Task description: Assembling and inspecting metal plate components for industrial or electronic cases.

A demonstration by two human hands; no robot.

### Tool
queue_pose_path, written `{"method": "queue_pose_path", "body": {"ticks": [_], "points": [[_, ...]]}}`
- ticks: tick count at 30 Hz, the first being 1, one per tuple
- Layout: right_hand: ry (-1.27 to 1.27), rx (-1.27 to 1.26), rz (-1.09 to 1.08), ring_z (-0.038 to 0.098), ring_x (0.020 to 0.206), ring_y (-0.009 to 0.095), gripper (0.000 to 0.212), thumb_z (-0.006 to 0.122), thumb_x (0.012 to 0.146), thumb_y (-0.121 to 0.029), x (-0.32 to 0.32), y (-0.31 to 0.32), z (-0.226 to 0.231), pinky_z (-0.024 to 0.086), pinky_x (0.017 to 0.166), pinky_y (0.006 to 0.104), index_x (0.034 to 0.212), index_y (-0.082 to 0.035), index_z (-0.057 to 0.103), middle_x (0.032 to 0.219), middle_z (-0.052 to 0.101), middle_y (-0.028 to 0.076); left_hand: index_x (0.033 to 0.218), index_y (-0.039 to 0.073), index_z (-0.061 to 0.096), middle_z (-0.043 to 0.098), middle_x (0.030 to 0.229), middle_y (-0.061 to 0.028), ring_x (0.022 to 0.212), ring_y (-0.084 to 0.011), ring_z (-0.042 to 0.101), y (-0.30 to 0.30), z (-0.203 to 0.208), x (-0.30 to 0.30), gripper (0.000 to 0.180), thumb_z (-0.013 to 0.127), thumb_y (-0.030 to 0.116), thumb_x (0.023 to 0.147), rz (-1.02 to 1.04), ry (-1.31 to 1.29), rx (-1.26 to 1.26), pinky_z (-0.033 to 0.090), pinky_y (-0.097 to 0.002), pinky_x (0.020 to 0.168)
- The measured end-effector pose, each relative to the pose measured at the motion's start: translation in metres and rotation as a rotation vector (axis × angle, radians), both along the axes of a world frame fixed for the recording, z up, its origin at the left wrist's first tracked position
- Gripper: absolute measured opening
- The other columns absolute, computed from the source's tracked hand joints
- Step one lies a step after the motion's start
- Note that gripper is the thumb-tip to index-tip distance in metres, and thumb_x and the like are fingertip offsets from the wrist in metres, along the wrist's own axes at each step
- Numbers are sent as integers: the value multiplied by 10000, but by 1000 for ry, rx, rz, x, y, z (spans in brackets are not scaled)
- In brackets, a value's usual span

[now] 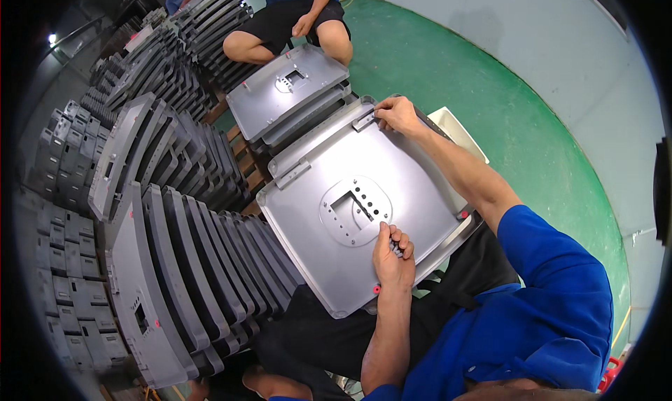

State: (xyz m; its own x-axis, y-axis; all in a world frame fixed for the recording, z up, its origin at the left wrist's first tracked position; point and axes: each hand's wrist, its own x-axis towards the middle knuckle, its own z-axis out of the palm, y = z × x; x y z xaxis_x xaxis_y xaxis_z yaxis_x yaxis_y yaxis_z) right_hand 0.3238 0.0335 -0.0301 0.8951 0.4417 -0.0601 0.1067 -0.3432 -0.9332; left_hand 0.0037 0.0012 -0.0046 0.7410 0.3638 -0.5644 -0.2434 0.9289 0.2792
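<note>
A grey metal panel (pixel 413 184) with rounded corners lies in front of me, a rectangular cutout and several round holes near its middle. My left hand (pixel 393 257) is closed over the panel beside the cutout, several small grey pieces (pixel 396 247) showing between its fingers. At the panel's far corner my right hand (pixel 399 115) pinches something too small to make out, next to a short metal bracket (pixel 365 121). Another bracket (pixel 292 175) sits along the same edge, further left. Red plugs (pixel 376 289) show at the near edge and right corner.
Stacked grey panels (pixel 189 261) stand close on my left, with more behind. Past my panel lies another panel stack (pixel 287 93), where a person in black shorts (pixel 280 26) sits. A pale bin (pixel 456 133) is beyond my right forearm, on the green floor (pixel 539 135).
</note>
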Motion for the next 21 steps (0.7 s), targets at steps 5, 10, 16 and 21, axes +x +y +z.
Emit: {"method": "queue_pose_path", "body": {"ticks": [5,10,16,21], "points": [[-17,-20,8,653,529,115,225,653,818,-126,-4,1,6,523,461,268,984,2,733,668,707,89,888,97,543,458,745,14,627,-101,435,0,1,0,248,585,318,991,-4,-7,6,312,-225,482],[-77,-54,41,659,534,131,224,630,819,-107,-4,3,7,538,478,276,978,14,732,663,702,99,891,95,542,456,747,13,627,-102,433,0,1,0,248,578,317,995,-4,0,6,314,-225,483],[-337,-124,126,694,610,227,204,614,788,-74,-3,5,5,566,628,346,915,38,727,691,699,164,892,93,539,455,747,11,625,-104,430,0,1,0,250,570,317,999,-1,-8,10,314,-228,482],[-499,-207,139,696,769,366,193,612,762,-69,-1,9,3,550,787,420,885,23,729,795,694,229,894,86,538,457,748,7,631,-106,433,1,0,-1,257,568,318,999,3,-19,11,316,-230,489]]}}
